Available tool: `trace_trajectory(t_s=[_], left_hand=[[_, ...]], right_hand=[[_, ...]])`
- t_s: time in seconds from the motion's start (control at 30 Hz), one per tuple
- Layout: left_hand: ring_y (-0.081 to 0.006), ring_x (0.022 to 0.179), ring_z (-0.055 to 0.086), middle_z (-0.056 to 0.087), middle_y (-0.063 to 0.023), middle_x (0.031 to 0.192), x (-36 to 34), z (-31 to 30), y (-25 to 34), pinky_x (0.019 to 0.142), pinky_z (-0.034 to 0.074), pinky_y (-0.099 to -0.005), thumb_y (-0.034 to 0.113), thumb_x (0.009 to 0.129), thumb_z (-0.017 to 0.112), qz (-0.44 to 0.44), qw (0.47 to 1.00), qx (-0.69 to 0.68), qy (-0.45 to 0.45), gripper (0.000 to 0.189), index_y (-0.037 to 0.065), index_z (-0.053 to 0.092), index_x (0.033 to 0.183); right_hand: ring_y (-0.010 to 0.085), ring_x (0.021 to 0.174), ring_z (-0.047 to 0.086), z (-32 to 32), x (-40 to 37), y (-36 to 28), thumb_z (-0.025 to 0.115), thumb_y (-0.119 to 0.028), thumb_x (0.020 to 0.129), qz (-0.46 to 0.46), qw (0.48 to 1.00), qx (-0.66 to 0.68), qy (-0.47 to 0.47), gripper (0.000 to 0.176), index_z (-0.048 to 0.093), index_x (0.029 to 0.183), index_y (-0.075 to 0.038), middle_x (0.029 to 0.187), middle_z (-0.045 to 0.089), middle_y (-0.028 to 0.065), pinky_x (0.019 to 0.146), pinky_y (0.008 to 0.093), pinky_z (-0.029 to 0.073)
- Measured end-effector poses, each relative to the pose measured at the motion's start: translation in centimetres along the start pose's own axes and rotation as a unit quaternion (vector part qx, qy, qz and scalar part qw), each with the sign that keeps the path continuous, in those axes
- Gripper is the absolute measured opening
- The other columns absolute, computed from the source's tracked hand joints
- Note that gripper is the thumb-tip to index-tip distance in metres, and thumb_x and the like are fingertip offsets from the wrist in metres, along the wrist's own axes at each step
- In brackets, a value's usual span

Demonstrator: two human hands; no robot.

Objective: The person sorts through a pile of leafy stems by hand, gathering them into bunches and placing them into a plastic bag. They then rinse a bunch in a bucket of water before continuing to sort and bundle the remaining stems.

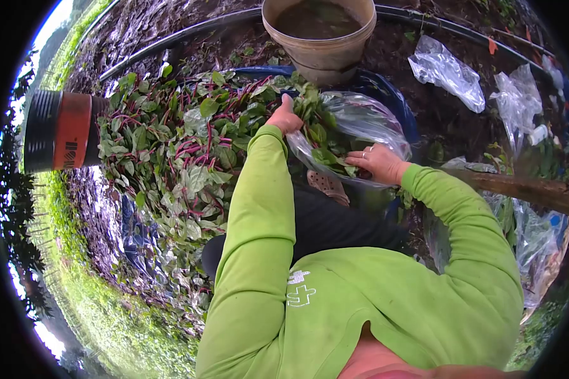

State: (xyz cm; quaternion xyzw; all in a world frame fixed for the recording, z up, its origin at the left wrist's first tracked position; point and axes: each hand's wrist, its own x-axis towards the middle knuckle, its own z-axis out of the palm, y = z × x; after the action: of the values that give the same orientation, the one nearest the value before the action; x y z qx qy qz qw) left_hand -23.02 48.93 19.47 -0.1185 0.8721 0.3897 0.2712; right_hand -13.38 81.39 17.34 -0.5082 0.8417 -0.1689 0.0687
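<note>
A clear plastic bag [367,120] lies in front of me with its mouth toward me, and green leafy stems [319,120] are partly inside it. My left hand [286,117] is closed on the leafy stems at the bag's left edge; its thumb points up and its fingers are mostly hidden. My right hand [382,164], with a ring on one finger, is closed on the bag's near right edge, fingertips close to the leaves inside. To the left spreads a large heap of leafy greens with purple-red stems [193,148].
A bucket of murky water [316,57] stands beyond the bag. A black and orange drum [66,131] lies at the heap's left. Loose plastic bags [447,71] and a wooden pole [521,188] are at the right. A brown clog [327,185] shows below the bag.
</note>
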Motion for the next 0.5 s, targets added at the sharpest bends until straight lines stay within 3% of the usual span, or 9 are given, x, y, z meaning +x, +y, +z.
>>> trace_trajectory(t_s=[0.07,0.1,0.13,0.2,0.3,0.33,0.4,0.43,0.5], left_hand=[[-0.0278,0.118,0.064,0.061,-0.0245,0.138,1.5,0.6,-1.2,0.097,0.049,-0.0291,0.006,0.074,0.072,0.052,0.998,0.014,0.026,0.109,0.002,0.012,0.165],[-0.027,0.117,0.064,0.06,-0.023,0.138,0.8,0.0,-0.7,0.096,0.049,-0.0286,0.005,0.075,0.068,0.087,0.995,0.012,0.038,0.104,0.002,0.015,0.164],[-0.0157,0.073,0.061,0.062,-0.0139,0.135,2.0,-0.3,-2.2,0.063,0.049,-0.0285,0.001,0.071,0.068,0.105,0.986,-0.123,0.041,0.107,0.002,0.016,0.165],[-0.012,0.069,0.056,0.06,-0.0114,0.14,-2.0,-2.2,0.6,0.059,0.045,-0.0269,-0.003,0.072,0.062,0.159,0.957,-0.242,0.027,0.104,0.003,0.015,0.165],[-0.0138,0.074,0.058,0.054,-0.0143,0.148,-2.0,-2.6,1.0,0.059,0.047,-0.0285,-0.004,0.071,0.056,0.17,0.955,-0.228,0.081,0.103,0.002,0.014,0.165],[-0.0141,0.076,0.059,0.052,-0.0148,0.15,-2.0,-2.4,1.2,0.06,0.047,-0.0287,-0.004,0.071,0.056,0.181,0.954,-0.216,0.101,0.103,0.002,0.014,0.165],[-0.0175,0.103,0.055,0.048,-0.0168,0.154,-0.2,-1.2,-1.1,0.078,0.044,-0.0272,-0.005,0.073,0.054,0.185,0.966,-0.158,0.089,0.1,-0.001,0.013,0.164],[-0.0202,0.123,0.049,0.046,-0.0182,0.156,-0.4,-1.1,-0.8,0.095,0.04,-0.0257,-0.005,0.074,0.053,0.185,0.965,-0.17,0.082,0.097,-0.003,0.013,0.163],[-0.0226,0.136,0.047,0.045,-0.0217,0.157,-1.1,-1.6,-0.7,0.107,0.036,-0.0254,-0.005,0.076,0.053,0.201,0.954,-0.208,0.079,0.094,-0.005,0.014,0.162]], right_hand=[[0.0343,0.104,0.07,-0.3,-0.2,2.0,0.074,-0.017,0.076,0.053,0.997,0.043,-0.039,0.056,0.064,0.131,-0.013,0.12,0.071,0.0117,0.086,0.0445,0.056],[0.0358,0.107,0.069,-0.3,-0.2,3.0,0.074,-0.018,0.076,0.134,0.989,0.047,-0.029,0.055,0.064,0.131,-0.013,0.121,0.071,0.0134,0.088,0.0453,0.056],[0.0368,0.106,0.069,-1.2,0.6,3.8,0.073,-0.018,0.077,0.205,0.976,0.074,-0.002,0.056,0.063,0.132,-0.013,0.12,0.07,0.0164,0.089,0.0468,0.055],[0.0375,0.104,0.069,-1.9,2.8,6.1,0.071,-0.017,0.077,0.333,0.941,0.015,0.062,0.057,0.062,0.133,-0.013,0.118,0.07,0.0188,0.09,0.0486,0.055],[0.0385,0.104,0.069,-0.6,3.8,4.4,0.068,-0.014,0.078,0.236,0.971,-0.04,0.026,0.057,0.061,0.134,-0.012,0.118,0.069,0.0193,0.09,0.0493,0.054],[0.0398,0.105,0.068,-0.4,3.2,3.8,0.064,-0.01,0.079,0.121,0.991,-0.055,-0.026,0.056,0.06,0.135,-0.011,0.118,0.069,0.0183,0.091,0.0498,0.054],[0.0399,0.106,0.068,-0.8,2.5,4.5,0.063,-0.007,0.079,0.124,0.987,-0.036,-0.093,0.055,0.06,0.134,-0.01,0.117,0.07,0.0179,0.091,0.0494,0.054],[0.0398,0.105,0.068,0.0,2.7,6.1,0.065,-0.008,0.08,0.185,0.981,-0.041,-0.046,0.05,0.062,0.13,-0.01,0.116,0.07,0.0183,0.09,0.049,0.054],[0.0395,0.105,0.068,0.0,4.4,7.0,0.065,-0.011,0.082,0.299,0.953,-0.051,0.008,0.05,0.059,0.132,-0.008,0.115,0.07,0.0197,0.089,0.0498,0.054]])
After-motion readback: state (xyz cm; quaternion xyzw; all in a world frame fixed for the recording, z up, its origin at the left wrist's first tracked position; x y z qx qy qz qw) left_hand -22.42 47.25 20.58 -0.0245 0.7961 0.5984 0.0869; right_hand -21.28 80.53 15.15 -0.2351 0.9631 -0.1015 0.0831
